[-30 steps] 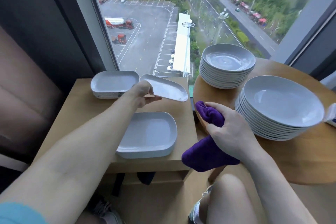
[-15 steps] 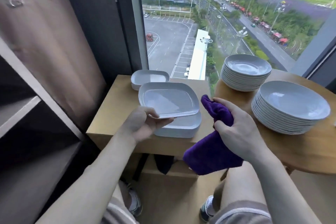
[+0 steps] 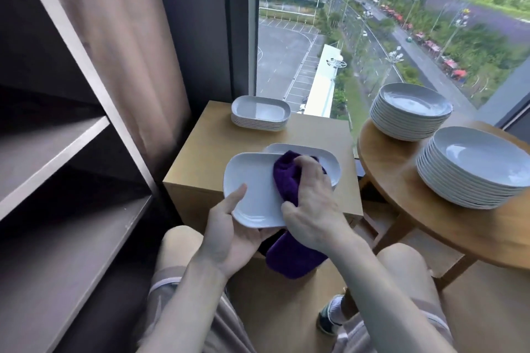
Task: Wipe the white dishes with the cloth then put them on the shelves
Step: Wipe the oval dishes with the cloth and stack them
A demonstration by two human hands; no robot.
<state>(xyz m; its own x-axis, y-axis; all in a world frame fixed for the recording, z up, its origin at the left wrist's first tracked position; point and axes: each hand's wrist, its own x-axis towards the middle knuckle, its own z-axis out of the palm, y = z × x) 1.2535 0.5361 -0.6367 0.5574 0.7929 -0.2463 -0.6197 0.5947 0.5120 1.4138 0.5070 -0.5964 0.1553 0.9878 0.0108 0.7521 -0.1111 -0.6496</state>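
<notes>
Shelves (image 3: 57, 149) at far left, grey boards in a dark frame, running slantwise through the view. Just right of them a brown curtain (image 3: 123, 51), hanging beside the window (image 3: 286, 51). Below, near the middle, left hand (image 3: 229, 235) under the near edge of a white rectangular dish (image 3: 252, 189): palm beneath, other fingers out of sight, thumb laid straight on the upper face by the left rim, so pinching the dish between thumb and palm. Dish held in the air, slightly tilted, above the person's knees and over the near edge of a square wooden table (image 3: 218, 146). On the right half of this dish a purple cloth (image 3: 286, 178), pressed down to the white surface; loose end hanging under the dish toward the floor. Right hand (image 3: 312, 200) on top of the cloth, fingers curled round a bunch of it, wrist coming from lower right. Behind the held dish, partly covered by it, another rectangular dish (image 3: 329, 160) on the square table; touching or apart, not possible to tell. At the far corner of the same table, by the glass, a stack of rectangular dishes (image 3: 261, 114). Further right a round wooden table (image 3: 401, 198), just beside the square one. On it two stacks of round white plates: far stack (image 3: 410, 110) near the window, near stack (image 3: 476, 166) at the right border of the view, close to each other.
</notes>
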